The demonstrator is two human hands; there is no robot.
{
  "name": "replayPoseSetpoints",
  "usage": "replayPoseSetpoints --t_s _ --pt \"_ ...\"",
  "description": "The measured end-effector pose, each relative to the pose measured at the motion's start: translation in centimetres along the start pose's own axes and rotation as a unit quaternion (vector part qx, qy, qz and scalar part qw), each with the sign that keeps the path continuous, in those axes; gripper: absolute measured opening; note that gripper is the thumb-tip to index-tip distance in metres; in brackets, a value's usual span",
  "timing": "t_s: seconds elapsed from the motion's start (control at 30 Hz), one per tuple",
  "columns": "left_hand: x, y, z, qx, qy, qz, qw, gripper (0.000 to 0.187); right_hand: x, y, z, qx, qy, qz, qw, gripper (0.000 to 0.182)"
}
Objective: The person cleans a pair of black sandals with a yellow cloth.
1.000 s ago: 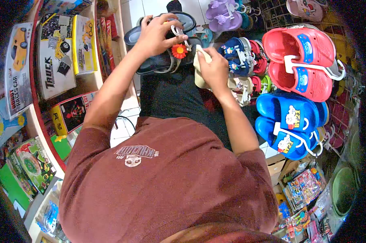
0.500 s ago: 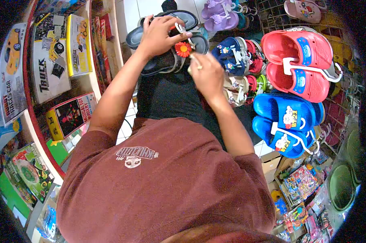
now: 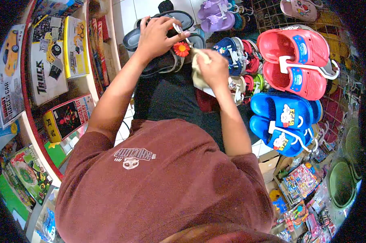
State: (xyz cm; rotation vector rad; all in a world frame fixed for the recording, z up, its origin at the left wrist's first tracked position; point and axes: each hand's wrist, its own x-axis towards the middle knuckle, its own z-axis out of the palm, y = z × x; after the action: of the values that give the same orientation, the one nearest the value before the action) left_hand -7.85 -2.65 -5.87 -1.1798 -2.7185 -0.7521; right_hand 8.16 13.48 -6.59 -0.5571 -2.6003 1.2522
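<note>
My left hand (image 3: 158, 39) is closed over a pair of dark sandals (image 3: 131, 39), its thumb beside a white plastic hanger (image 3: 177, 29). A red flower ornament (image 3: 181, 49) with a yellow centre sits just below that thumb, on the sandals. In my right hand (image 3: 216, 69) is a bunched cream cloth (image 3: 197, 77), which hangs down from the fingers to the right of the sandals. Part of the sandals is hidden under my left hand.
On the right hang coral clogs (image 3: 294, 52), blue slippers (image 3: 283, 115) and navy children's shoes (image 3: 228, 50). Purple slippers (image 3: 216, 16) are at the top. A shelf with boxed toy trucks (image 3: 49, 60) stands on the left.
My right hand has moved right and slightly down, away from the flower, and more of the cream cloth now shows. My left hand stays on the sandals.
</note>
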Motion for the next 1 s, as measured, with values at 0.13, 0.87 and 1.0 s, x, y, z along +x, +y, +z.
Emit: replayPoseSetpoints --t_s 0.13,0.87,1.0 --pt "0.5 0.5 -0.4 0.016 -0.025 -0.004 1.000 0.049 -1.4 -1.2 0.9 0.000 0.001 -0.027 1.000 0.024" --pt "0.5 1.0 0.0 0.029 0.001 -0.014 0.999 0.049 -1.0 -0.2 1.1 0.058 -0.036 -0.014 0.998 0.025" --pt "0.5 0.8 0.0 0.024 0.015 -0.007 1.000 0.048 -0.4 -1.5 0.5 0.031 0.070 0.080 0.994 0.025"
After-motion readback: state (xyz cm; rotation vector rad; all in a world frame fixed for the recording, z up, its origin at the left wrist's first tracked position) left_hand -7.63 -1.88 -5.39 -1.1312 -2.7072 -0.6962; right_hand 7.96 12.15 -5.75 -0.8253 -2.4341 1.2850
